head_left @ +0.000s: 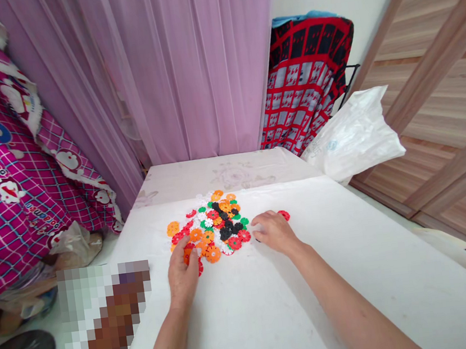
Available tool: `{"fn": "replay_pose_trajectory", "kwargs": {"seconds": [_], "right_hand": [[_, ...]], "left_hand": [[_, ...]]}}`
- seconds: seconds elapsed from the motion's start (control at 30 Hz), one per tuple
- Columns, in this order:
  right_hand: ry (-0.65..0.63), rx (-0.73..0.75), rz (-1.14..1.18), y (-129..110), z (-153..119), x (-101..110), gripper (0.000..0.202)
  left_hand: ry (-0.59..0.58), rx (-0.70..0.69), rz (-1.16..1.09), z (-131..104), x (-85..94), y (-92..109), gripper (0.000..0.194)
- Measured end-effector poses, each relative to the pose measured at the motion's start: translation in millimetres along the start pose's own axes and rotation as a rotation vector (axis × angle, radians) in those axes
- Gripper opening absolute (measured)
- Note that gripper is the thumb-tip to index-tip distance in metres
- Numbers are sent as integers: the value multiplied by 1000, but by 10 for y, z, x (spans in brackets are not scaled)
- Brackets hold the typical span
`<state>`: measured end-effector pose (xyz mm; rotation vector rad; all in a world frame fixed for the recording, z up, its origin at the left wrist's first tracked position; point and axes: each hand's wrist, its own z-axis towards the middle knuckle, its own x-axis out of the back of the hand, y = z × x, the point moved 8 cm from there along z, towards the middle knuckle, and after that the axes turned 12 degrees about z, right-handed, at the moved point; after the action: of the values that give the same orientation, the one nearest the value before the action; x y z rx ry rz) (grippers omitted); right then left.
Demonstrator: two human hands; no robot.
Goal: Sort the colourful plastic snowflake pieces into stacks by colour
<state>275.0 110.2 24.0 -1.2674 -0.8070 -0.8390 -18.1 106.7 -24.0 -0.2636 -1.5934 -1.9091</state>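
Note:
A pile of snowflake-shaped plastic discs in orange, red, black, green and white lies on the white-covered table. At the pile's near left edge is my left hand. Its thumb and fingers are apart and touch orange and red discs, partly hiding them. My right hand is just right of the pile, palm down with bent fingers and a gap between the fingertips. A bit of a black disc shows below those fingertips; I cannot make out any grip on it. One red disc lies apart, just beyond my right hand.
A white plastic bag stands at the table's far right corner. Purple curtains hang behind the table. A red and black patterned cloth drapes at the back right, near wooden cabinet doors. Pink checked fabric hangs at the left.

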Motion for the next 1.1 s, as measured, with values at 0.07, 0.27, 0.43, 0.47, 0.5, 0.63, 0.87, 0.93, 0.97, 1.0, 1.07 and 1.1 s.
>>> {"fn": "replay_pose_trajectory", "kwargs": {"seconds": [0.07, 0.27, 0.43, 0.47, 0.5, 0.63, 0.87, 0.93, 0.97, 1.0, 1.07, 1.1], "right_hand": [[-45, 67, 12, -166, -32, -106, 19], [-75, 35, -34, -285, -29, -249, 24], [-54, -41, 12, -210, 14, -320, 31], [-53, -57, 29, -193, 20, -332, 33], [-53, -69, 43, -183, 25, -342, 36], [-59, -66, 33, -196, 45, -338, 41], [-83, -83, -1, -221, 77, -327, 38], [-88, -99, 6, -223, 78, -340, 40], [-86, -102, 12, -225, 77, -344, 42], [-80, -104, 21, -225, 74, -342, 44], [-56, -99, 48, -211, 70, -307, 46], [-37, -97, 63, -188, 70, -268, 46]], "left_hand": [[-13, -6, 17, 2, -7, 5, 42], [-33, -15, 38, 2, -23, 22, 44], [-5, -23, 19, 3, -14, 24, 41], [-1, -25, 18, 5, -13, 24, 40], [0, -26, 21, 7, -13, 24, 40], [-9, -22, 39, 13, -12, 19, 42], [-17, -25, 30, 7, -12, 21, 43], [-18, -20, 35, 9, -18, 19, 43], [-17, -20, 36, 10, -20, 20, 43], [-15, -21, 36, 12, -20, 23, 43], [-9, -23, 33, 12, -16, 31, 41], [-6, -25, 30, 12, -13, 34, 40]]}}
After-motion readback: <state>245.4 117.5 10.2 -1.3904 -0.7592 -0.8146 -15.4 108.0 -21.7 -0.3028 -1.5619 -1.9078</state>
